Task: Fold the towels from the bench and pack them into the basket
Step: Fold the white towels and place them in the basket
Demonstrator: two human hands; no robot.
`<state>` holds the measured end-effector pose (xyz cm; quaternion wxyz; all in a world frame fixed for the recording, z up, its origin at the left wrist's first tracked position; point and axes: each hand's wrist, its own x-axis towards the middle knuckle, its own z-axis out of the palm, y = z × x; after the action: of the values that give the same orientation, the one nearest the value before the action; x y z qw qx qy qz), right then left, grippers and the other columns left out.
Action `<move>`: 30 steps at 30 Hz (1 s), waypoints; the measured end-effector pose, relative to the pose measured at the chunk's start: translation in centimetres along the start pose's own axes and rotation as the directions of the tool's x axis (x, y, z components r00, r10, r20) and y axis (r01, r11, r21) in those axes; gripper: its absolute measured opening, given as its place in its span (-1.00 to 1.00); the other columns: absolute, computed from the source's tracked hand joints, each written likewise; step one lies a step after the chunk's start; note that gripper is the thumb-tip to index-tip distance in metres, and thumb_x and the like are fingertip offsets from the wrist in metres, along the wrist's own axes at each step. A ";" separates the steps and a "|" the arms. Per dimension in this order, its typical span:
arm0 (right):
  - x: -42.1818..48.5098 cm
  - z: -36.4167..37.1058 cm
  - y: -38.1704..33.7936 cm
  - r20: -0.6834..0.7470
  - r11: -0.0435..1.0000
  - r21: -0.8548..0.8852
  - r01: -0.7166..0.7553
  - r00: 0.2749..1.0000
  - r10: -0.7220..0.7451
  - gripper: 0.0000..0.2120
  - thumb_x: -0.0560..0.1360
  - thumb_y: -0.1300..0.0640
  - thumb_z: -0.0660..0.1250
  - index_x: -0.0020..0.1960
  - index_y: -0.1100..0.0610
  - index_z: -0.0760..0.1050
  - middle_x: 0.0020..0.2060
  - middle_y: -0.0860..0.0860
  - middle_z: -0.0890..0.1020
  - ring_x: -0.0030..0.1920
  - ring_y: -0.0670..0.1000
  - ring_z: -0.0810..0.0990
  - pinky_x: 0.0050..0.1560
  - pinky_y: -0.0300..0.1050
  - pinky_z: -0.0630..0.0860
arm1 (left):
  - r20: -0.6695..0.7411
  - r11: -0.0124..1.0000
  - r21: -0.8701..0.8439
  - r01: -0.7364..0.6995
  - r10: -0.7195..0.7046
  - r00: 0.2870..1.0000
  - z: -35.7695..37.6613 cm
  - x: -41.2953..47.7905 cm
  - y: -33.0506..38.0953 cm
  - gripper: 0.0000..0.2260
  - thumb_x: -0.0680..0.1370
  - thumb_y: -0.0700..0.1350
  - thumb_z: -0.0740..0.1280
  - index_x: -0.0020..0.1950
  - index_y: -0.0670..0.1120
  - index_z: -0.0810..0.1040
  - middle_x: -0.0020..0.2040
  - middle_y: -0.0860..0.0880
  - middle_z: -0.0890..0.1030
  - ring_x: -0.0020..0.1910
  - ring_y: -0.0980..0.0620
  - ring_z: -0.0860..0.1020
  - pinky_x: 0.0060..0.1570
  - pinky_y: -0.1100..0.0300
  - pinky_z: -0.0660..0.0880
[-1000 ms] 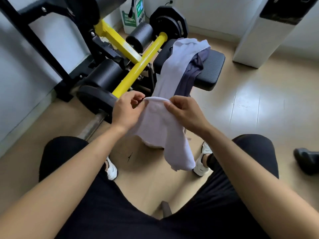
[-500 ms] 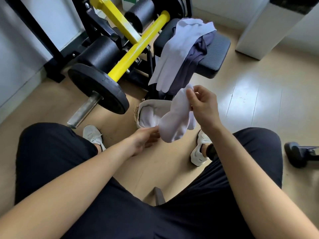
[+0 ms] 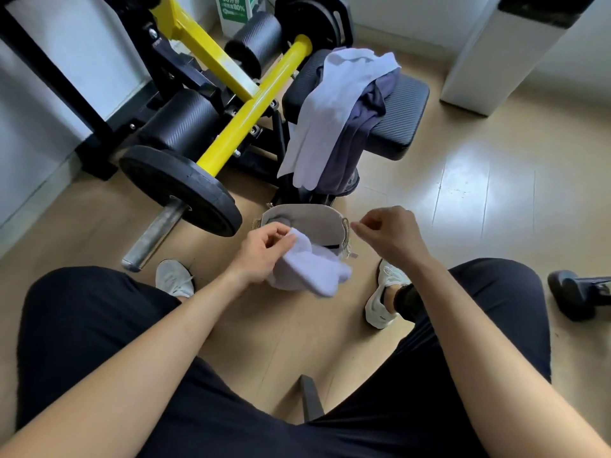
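We hold the folded towel (image 3: 309, 271) in our left hand (image 3: 264, 251) over the basket (image 3: 307, 223) | right hand (image 3: 390, 234) loosely curled, empty | risk: one-handed drop unfolds it or misses.

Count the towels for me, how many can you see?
3, maybe 4. A white towel and a dark towel hang over the bench. The left hand holds a folded towel over the basket, where another may lie.

The folded towel (image 3: 309, 274) hides the basket (image 3: 317, 223) mouth's near part — its contents cannot be told — and the dumbbell (image 3: 578, 290) is cut by the right edge.
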<state>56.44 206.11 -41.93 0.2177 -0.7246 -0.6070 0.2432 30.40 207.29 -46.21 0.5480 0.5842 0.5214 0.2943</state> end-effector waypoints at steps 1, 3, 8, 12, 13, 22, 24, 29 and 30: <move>-0.1 0.6 -0.7 0.040 0.987 0.150 0.064 0.997 -0.071 -0.92 0.48 0.11 0.46 -0.17 0.08 0.66 -0.29 -0.02 0.68 -0.25 0.00 0.62 -0.17 -0.03 0.57 | 0.070 0.999 0.040 -0.035 0.032 0.997 -0.2 -0.3 0.5 -0.81 0.57 0.10 0.37 0.00 0.00 0.66 -0.19 -0.10 0.62 -0.17 0.09 0.50 -0.11 0.16 0.44; -0.3 1.3 -2.2 0.223 0.923 0.366 0.121 0.951 -0.213 -0.71 0.50 0.24 0.44 0.22 0.07 0.62 0.11 -0.03 0.69 0.11 -0.05 0.63 0.11 -0.15 0.58 | 0.182 0.991 0.103 -0.091 0.071 0.981 -0.4 -0.9 1.7 -0.85 0.60 0.06 0.39 0.00 0.01 0.66 -0.17 -0.26 0.58 -0.22 0.04 0.46 -0.16 0.14 0.40; 0.0 3.4 -4.1 0.549 0.884 0.459 0.089 0.754 -0.361 -0.75 0.57 0.14 0.40 0.24 0.14 0.60 0.16 0.03 0.67 0.22 0.00 0.59 0.32 -0.02 0.51 | 0.289 0.984 0.124 -0.128 0.088 0.953 -2.7 -1.9 4.3 -0.90 0.59 -0.05 0.42 -0.01 -0.05 0.71 -0.15 -0.20 0.66 -0.18 0.03 0.52 -0.13 0.18 0.44; 0.3 4.4 -4.4 0.613 0.876 0.482 0.016 0.709 -0.350 -0.83 0.54 0.11 0.43 0.03 0.22 0.59 -0.09 0.10 0.65 -0.07 -0.06 0.58 0.04 -0.08 0.54 | 0.284 0.976 0.173 -0.129 0.076 0.956 -4.7 -2.7 4.8 -0.93 0.56 -0.08 0.45 -0.05 -0.05 0.73 -0.14 0.01 0.72 -0.10 0.16 0.61 -0.06 0.30 0.52; 0.3 4.6 -4.6 0.628 0.870 0.492 -0.010 0.697 -0.347 -0.85 0.55 0.15 0.44 0.00 0.24 0.58 -0.14 0.07 0.63 -0.15 -0.10 0.55 -0.06 -0.20 0.50 | 0.265 0.969 0.204 -0.137 0.080 0.961 -5.1 -2.8 4.7 -0.94 0.55 -0.10 0.46 -0.07 -0.05 0.73 -0.16 0.01 0.71 -0.12 0.17 0.60 -0.08 0.30 0.51; 1.3 5.5 -1.9 0.728 0.972 0.029 0.232 0.661 -0.180 -0.84 0.46 0.14 0.45 -0.15 0.25 0.56 -0.34 0.02 0.45 -0.40 -0.11 0.30 -0.40 -0.26 0.25 | 0.167 0.941 0.306 -0.146 0.097 0.981 -7.4 -3.4 4.5 -0.92 0.45 -0.17 0.54 -0.23 -0.08 0.70 -0.32 0.03 0.67 -0.28 0.19 0.57 -0.22 0.36 0.45; 1.4 5.3 -0.8 0.746 0.974 -0.030 0.226 0.654 -0.129 -0.89 0.45 0.15 0.46 -0.18 0.17 0.57 -0.35 -0.03 0.49 -0.36 -0.10 0.35 -0.38 -0.28 0.27 | 0.131 0.939 0.317 -0.136 0.099 0.987 -8.0 -3.4 4.1 -0.93 0.41 -0.09 0.53 -0.26 -0.03 0.70 -0.31 -0.03 0.67 -0.28 0.15 0.57 -0.23 0.30 0.46; 1.2 5.0 0.8 0.756 0.992 -0.018 0.128 0.651 -0.071 -0.77 0.31 0.05 0.37 -0.11 0.18 0.56 -0.38 -0.06 0.48 -0.35 -0.04 0.37 -0.28 -0.10 0.34 | 0.011 0.921 0.381 -0.088 0.091 0.996 -9.2 -3.2 3.4 -0.90 0.45 -0.18 0.57 -0.24 -0.09 0.70 -0.27 -0.03 0.68 -0.31 0.20 0.55 -0.25 0.37 0.44; 1.1 4.9 0.9 0.765 0.995 0.010 0.104 0.639 -0.074 -0.68 0.26 0.01 0.32 -0.10 0.21 0.55 -0.36 -0.03 0.49 -0.32 -0.02 0.38 -0.26 -0.08 0.35 | -0.017 0.914 0.399 -0.073 0.087 0.996 -9.3 -3.1 3.2 -0.90 0.45 -0.17 0.56 -0.24 -0.08 0.70 -0.27 0.01 0.68 -0.31 0.21 0.55 -0.25 0.38 0.44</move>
<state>54.28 207.15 -46.49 -0.0597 -0.5273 -0.6812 0.5044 21.95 207.96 -40.36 0.3960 0.6990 0.5555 0.2142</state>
